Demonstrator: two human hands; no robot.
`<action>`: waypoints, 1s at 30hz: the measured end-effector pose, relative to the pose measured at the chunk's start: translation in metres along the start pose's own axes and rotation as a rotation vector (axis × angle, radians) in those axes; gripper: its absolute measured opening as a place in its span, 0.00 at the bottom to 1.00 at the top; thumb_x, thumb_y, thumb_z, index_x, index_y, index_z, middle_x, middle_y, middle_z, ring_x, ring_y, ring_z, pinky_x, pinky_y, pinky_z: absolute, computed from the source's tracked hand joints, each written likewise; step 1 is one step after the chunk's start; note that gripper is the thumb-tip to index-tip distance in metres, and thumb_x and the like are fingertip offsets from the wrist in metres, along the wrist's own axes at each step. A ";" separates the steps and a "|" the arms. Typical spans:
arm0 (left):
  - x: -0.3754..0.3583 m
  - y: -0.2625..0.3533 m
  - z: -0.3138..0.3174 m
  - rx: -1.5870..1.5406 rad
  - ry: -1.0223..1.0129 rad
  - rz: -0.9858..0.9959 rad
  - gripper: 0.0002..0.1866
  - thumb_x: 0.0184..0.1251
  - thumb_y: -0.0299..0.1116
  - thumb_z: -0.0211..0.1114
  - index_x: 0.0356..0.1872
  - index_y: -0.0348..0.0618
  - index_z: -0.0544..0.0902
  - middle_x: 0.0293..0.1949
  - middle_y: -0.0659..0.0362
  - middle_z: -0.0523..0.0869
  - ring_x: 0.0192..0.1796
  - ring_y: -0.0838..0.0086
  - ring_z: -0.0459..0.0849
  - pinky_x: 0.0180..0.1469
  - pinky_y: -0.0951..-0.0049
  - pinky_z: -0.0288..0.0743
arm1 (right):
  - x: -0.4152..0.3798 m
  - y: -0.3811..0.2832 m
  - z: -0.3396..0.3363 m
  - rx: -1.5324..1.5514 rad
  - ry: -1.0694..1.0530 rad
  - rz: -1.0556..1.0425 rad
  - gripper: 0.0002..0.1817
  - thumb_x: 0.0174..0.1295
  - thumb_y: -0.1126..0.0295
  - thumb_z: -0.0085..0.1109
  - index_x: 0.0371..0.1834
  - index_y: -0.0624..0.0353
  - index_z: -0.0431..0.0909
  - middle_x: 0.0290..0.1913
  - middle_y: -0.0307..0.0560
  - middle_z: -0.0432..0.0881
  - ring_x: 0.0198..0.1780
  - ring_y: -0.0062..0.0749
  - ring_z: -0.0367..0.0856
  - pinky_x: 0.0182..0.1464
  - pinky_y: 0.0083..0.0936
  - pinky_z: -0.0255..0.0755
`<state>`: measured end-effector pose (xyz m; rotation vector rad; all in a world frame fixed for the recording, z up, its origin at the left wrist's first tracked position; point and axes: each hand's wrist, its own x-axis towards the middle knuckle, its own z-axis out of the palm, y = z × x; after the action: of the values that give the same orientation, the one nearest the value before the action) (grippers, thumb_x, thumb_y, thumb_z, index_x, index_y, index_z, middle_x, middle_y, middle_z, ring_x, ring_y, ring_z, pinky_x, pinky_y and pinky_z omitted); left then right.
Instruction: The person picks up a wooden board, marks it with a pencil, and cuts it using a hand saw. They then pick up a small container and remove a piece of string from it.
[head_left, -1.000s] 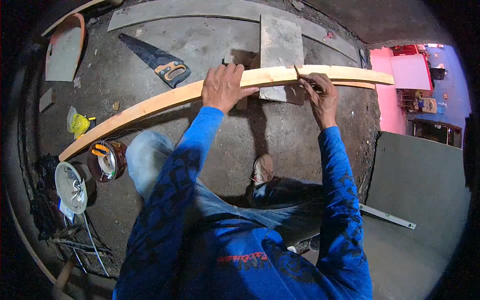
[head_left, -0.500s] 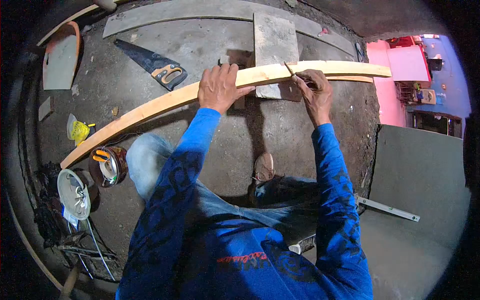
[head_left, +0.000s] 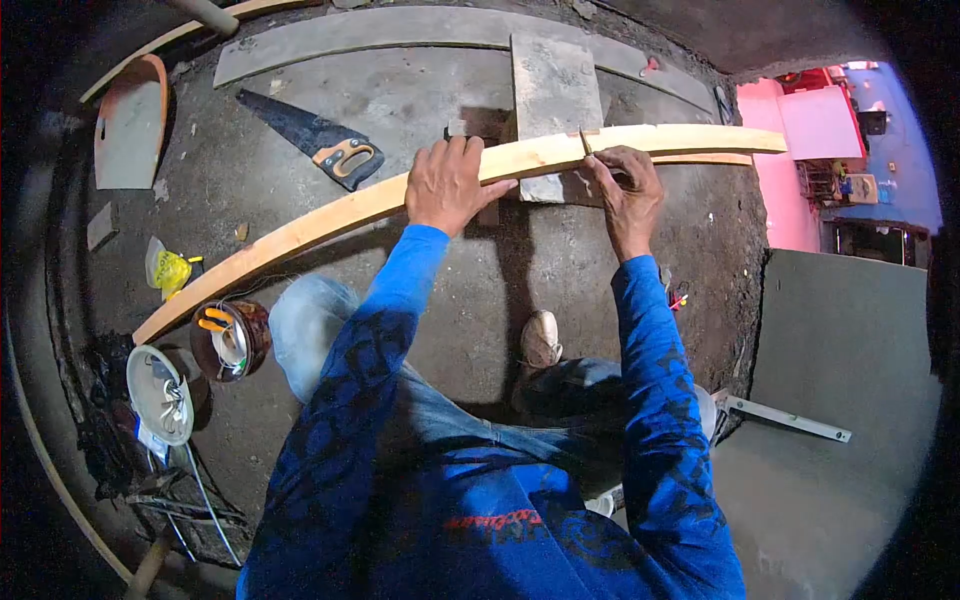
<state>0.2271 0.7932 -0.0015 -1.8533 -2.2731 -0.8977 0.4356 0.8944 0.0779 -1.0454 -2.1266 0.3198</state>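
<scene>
A long pale wooden plank [head_left: 330,218], which looks bowed in this wide view, runs across in front of me. My left hand [head_left: 447,185] is closed over it left of the middle, fingers on the far side and thumb along the near edge. Farther right, my right hand [head_left: 630,192] pinches a thin pencil [head_left: 584,143] whose upper end lies across the plank's face. Beneath the plank, a grey, dusty board [head_left: 556,85] reaches away from me. A second strip of wood [head_left: 705,159] shows just behind the plank's right part.
A handsaw [head_left: 315,140] lies on the floor beyond my left hand. At left are a brown bucket [head_left: 258,335] with orange-handled pliers, a pale bowl [head_left: 150,395] and a yellow bag [head_left: 173,270]. A spirit level [head_left: 790,418] rests at right, and a long grey board [head_left: 400,27] lies at the back.
The pencil stands more upright against the plank, and my right hand has turned slightly. My left hand keeps its hold. The whole view has shifted a little.
</scene>
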 end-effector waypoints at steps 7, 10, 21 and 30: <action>-0.002 0.001 0.000 0.020 0.004 0.000 0.31 0.49 0.63 0.68 0.40 0.43 0.79 0.33 0.57 0.79 0.38 0.64 0.79 0.41 0.62 0.70 | 0.000 -0.006 0.004 -0.007 0.011 0.096 0.09 0.53 0.68 0.70 0.34 0.60 0.85 0.36 0.47 0.81 0.37 0.33 0.81 0.40 0.27 0.75; -0.002 0.001 -0.003 0.017 -0.019 -0.006 0.31 0.49 0.63 0.68 0.41 0.43 0.79 0.33 0.57 0.79 0.39 0.64 0.79 0.42 0.62 0.70 | 0.008 -0.010 0.006 0.007 0.035 0.134 0.09 0.52 0.68 0.71 0.33 0.60 0.85 0.34 0.47 0.80 0.34 0.34 0.80 0.39 0.28 0.74; -0.002 0.001 -0.005 -0.015 -0.037 -0.024 0.31 0.51 0.61 0.68 0.41 0.42 0.78 0.35 0.54 0.79 0.41 0.60 0.78 0.44 0.60 0.70 | 0.009 -0.010 0.007 -0.061 0.010 0.110 0.09 0.52 0.67 0.70 0.32 0.61 0.85 0.33 0.48 0.80 0.35 0.38 0.80 0.42 0.31 0.73; 0.023 -0.065 -0.024 -0.533 -0.183 -0.397 0.24 0.61 0.55 0.62 0.38 0.39 0.81 0.36 0.42 0.85 0.44 0.48 0.84 0.47 0.55 0.75 | 0.008 -0.003 0.010 -0.106 0.033 0.064 0.10 0.53 0.67 0.70 0.33 0.62 0.84 0.32 0.47 0.79 0.34 0.37 0.79 0.39 0.30 0.73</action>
<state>0.1540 0.7948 0.0026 -1.7273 -2.7846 -1.5830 0.4233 0.8998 0.0763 -1.1742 -2.1031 0.2208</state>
